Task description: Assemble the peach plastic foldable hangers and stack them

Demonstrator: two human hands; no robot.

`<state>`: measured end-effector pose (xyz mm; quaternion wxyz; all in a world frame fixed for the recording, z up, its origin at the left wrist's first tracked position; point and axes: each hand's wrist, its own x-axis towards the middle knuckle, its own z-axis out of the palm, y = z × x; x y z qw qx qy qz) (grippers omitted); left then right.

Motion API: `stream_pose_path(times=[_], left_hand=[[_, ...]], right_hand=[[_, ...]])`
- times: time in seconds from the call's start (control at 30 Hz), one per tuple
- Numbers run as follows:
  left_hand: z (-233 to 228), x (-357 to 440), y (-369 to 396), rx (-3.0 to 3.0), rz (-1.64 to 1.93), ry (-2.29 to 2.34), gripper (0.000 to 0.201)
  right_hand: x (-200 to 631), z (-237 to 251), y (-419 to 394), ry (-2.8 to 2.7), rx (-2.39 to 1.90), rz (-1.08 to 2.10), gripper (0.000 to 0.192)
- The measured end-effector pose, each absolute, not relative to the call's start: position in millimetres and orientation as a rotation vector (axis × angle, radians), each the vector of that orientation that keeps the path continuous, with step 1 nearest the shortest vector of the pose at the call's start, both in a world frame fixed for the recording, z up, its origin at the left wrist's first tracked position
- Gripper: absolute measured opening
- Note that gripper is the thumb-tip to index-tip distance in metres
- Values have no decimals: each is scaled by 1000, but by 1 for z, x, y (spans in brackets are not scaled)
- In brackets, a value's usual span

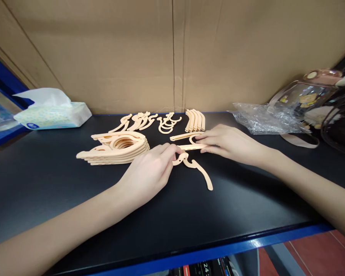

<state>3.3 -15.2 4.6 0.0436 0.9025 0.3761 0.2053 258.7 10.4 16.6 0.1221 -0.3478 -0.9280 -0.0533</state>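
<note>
Tissue pack [53, 113], plastic bag [261, 119] (crumpled).

Near half of black table [74, 214] bare between the two forearms and out to both sides, easy passage. Middle is crowded: hanger stack [116, 149] left of left hand [149, 172], curved arm piece [197, 168] below right hand [230, 143]. Back edge blocked by rows of hooks [138, 122], rings [167, 123] and bars [195, 119] against cardboard wall [172, 53]. Tissue pack [53, 113] fills far left corner, plastic bag [261, 119] and clear backpack [319, 103] far right.

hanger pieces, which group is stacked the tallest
The stack of curved pieces left of the left hand; the others by the cardboard wall lie in flat rows.
</note>
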Motion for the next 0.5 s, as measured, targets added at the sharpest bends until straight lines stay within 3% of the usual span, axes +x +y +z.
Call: stream_pose_path(times=[0.2,0.5], left_hand=[[6,3,-17,2741,646,1282,26],[9,5,-19,2659,708,1380,22]], right_hand=[[257,23,9,-2693,-1144,94,23],[256,27,4,-2528,-1137,734,19]])
